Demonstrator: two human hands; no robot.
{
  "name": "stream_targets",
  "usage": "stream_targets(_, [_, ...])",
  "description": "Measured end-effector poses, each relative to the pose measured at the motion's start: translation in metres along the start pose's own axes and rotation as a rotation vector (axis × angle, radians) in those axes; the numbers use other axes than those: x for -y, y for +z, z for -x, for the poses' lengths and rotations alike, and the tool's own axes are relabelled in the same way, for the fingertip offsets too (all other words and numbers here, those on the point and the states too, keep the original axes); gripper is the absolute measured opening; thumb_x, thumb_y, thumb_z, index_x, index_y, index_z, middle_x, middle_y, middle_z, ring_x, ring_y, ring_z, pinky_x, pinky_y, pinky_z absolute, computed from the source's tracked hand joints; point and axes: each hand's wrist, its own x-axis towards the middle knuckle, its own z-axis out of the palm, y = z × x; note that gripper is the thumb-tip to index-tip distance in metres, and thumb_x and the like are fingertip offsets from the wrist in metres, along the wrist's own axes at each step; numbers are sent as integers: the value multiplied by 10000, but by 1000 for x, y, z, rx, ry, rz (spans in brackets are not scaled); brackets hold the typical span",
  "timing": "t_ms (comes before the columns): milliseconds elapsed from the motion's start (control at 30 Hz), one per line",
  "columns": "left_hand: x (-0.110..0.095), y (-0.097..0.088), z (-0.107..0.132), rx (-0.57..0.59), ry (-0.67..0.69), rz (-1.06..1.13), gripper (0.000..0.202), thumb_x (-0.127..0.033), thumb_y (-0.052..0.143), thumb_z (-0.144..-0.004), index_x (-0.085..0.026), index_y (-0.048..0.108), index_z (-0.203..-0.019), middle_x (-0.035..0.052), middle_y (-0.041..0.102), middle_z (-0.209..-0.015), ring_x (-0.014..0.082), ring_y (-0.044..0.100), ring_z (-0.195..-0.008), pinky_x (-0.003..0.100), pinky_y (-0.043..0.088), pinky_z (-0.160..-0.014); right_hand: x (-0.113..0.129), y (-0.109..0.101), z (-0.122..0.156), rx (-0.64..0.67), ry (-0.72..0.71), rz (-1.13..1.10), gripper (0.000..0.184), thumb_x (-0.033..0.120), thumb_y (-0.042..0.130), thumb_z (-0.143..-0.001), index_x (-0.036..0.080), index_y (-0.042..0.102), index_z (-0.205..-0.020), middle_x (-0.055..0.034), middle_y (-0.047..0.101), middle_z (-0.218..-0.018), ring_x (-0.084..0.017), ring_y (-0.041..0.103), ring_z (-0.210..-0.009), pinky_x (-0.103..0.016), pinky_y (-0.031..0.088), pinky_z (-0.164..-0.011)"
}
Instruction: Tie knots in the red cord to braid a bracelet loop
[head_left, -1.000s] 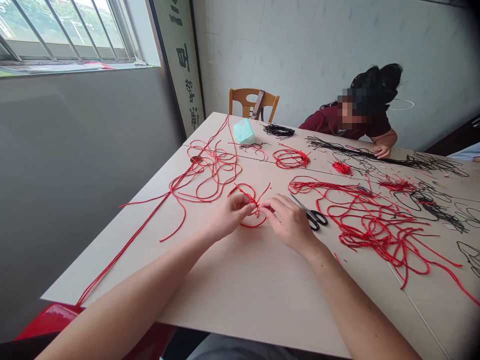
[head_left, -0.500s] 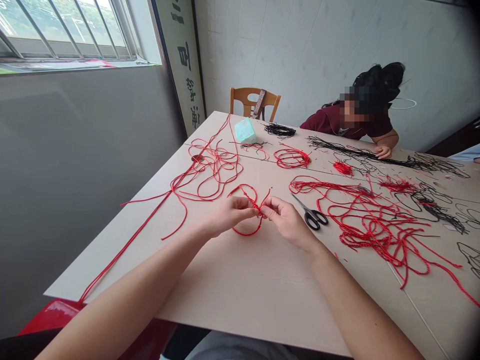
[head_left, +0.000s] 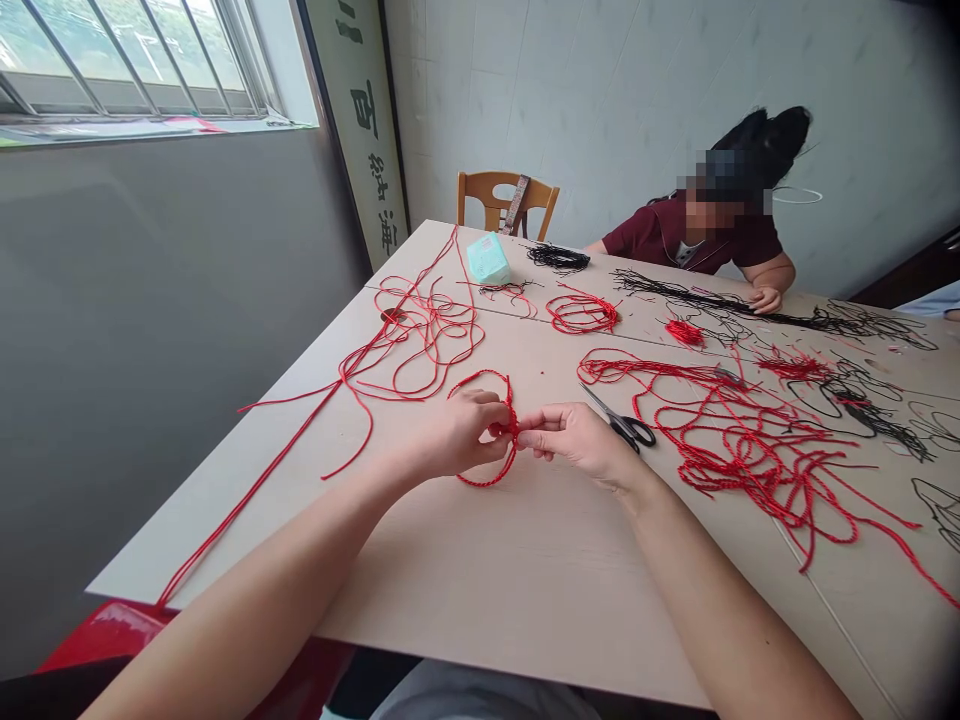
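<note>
My left hand (head_left: 459, 434) and my right hand (head_left: 576, 440) meet over the middle of the table (head_left: 487, 580), both pinched on a short twisted red cord (head_left: 501, 405). The cord loops up behind my left fingers and curls down below them onto the table. My fingertips are almost touching where the cord crosses itself. Black-handled scissors (head_left: 624, 424) lie just right of my right hand.
Loose red cords (head_left: 420, 335) spread to the left, a larger red tangle (head_left: 757, 450) to the right, black cords (head_left: 825, 322) along the far edge. A pale green packet (head_left: 486, 260) and a wooden chair (head_left: 507, 202) sit at the back. Another person (head_left: 712, 230) sits across.
My hands have drawn closer and lifted slightly, tightening the cord between them; its loose end no longer sticks up to the right. The person across has raised their head.
</note>
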Motion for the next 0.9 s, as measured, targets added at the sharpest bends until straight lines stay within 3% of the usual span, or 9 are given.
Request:
stream_targets(200, [4, 4, 1, 21, -17, 34, 127, -195, 502, -755, -188, 628, -742, 49, 579, -731, 151, 478, -669, 266, 334, -619, -2, 8, 5, -77, -169, 290, 214, 269, 580, -758, 203, 720, -906, -39, 693, -784, -171, 595, -712, -285, 445, -635])
stream_targets(367, [0, 3, 1, 2, -56, 95, 141, -241, 510, -771, -188, 627, -712, 34, 556, -704, 137, 457, -633, 254, 338, -601, 3, 10, 9, -165, -271, 591, 151, 237, 534, -777, 206, 679, -806, -4, 658, -703, -134, 548, -615, -247, 401, -567])
stream_targets(467, [-1, 0, 1, 36, -228, 283, 220, -362, 524, -782, -191, 632, -694, 18, 539, -664, 127, 427, -585, 246, 313, -533, 8, 6, 13, -166, -374, 787, 114, 200, 518, -787, 211, 629, -763, 5, 625, -705, -123, 514, -616, -241, 370, -571])
stream_targets(600, [2, -1, 3, 178, -449, 577, 303, -478, 601, -710, -180, 651, -730, -9, 468, -595, 98, 327, -520, 234, 234, -466, 10, 4, 14, -124, -494, 887, 123, 169, 489, -808, 213, 597, -767, 2, 600, -704, -126, 504, -625, -241, 361, -590])
stream_targets(700, [2, -1, 3, 229, -483, 800, 300, -469, 636, -689, -170, 630, -705, -16, 426, -605, 88, 318, -545, 213, 249, -477, 9, 5, 13, -139, -544, 916, 124, 150, 484, -808, 209, 589, -775, -5, 600, -716, -130, 516, -643, -241, 366, -606])
stream_targets(900, [4, -2, 1, 317, -580, 1115, 239, -373, 721, -635, -156, 640, -693, 1, 477, -649, 84, 381, -571, 212, 322, -513, 8, 7, 15, -165, -658, 1069, 138, 151, 466, -825, 194, 591, -790, -30, 609, -738, -146, 526, -677, -256, 366, -625])
